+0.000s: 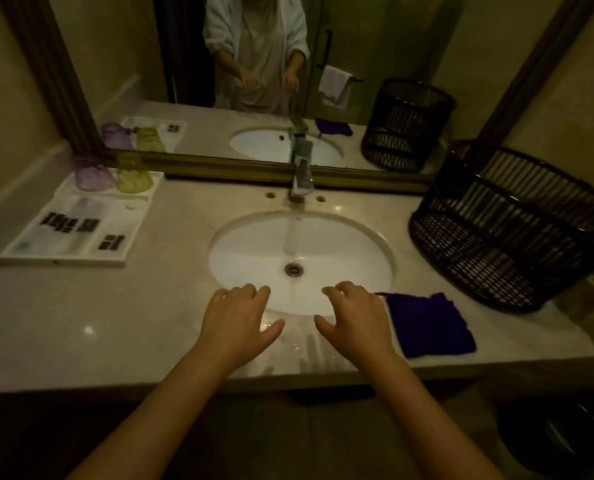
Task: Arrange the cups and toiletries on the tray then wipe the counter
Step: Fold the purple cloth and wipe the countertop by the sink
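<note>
Both grips hang loose and empty: the left hand and the right hand hover palm down over the near rim of the sink, fingers spread and slightly curled, closed on nothing. Whether the fingertips brush the wet marble I cannot tell; they look just above it

From where I stand the arranging looks finished. The white tray sits at the left end of the bench, with the purple cup and the yellow cup upside down side by side in its back compartment, and the dark-labelled toiletry sachets laid out in the front one. So the step in hand seems to be the wiping, or the getting ready for it. Water runs from the faucet into the basin, and drops glint on the bench between the hands

The purple cloth lies folded on the bench just beside the right hand, in front of the dark wicker basket. The next move, as I judge it, is for the right hand to shift sideways, close on that cloth and drag it over the wet patch near the sink edge; shutting off the water would likely come too
</note>
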Available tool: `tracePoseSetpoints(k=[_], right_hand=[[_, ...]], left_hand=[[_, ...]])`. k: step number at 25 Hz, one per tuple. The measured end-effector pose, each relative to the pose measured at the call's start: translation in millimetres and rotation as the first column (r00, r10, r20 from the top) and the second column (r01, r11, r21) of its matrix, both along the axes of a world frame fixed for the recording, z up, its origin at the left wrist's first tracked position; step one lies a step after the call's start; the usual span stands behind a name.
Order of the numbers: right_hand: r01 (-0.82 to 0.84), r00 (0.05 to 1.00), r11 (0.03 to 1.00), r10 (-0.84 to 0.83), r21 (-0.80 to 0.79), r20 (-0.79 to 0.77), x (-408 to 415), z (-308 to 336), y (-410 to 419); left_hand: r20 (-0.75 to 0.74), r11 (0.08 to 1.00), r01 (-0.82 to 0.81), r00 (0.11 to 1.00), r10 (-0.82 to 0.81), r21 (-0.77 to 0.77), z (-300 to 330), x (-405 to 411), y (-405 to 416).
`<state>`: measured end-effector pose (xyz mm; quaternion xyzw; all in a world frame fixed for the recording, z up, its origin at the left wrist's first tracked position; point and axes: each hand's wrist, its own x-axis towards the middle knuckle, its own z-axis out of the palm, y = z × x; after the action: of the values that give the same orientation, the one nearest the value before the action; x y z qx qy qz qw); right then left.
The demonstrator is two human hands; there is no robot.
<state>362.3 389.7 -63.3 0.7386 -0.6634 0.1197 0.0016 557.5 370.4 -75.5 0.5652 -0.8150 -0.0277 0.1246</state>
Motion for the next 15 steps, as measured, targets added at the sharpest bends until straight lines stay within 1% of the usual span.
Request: tracePoseSetpoints(k=[3, 7, 13, 15], right_hand=[[0.013, 0.999, 1.0, -0.013, -0.001, 0.033, -47.7, 3.5, 22.1], [0.069, 0.996, 0.998, -0.069, 0.014, 0.054, -104.8, -1.6, 32.9], [0.227, 0.97, 0.971, -0.231, 0.07, 0.069, -194.3, -14.0, 21.1], [0.247, 0.965, 0.963, -0.255, 0.111, 0.062, -218.4, -18.0, 11.2]], left_hand=[[-0.023, 0.999, 0.039, 0.999, -0.039, -0.002, 6.4, -47.0, 19.1], [-0.036, 0.995, 0.099, 0.994, -0.099, 0.009, 8.8, -103.1, 23.1], [-0.133, 0.957, 0.265, 0.959, -0.249, 0.119, -11.2, -186.9, -5.7], [-0.173, 0.942, 0.306, 0.944, -0.281, 0.138, -17.5, -215.0, -21.2]])
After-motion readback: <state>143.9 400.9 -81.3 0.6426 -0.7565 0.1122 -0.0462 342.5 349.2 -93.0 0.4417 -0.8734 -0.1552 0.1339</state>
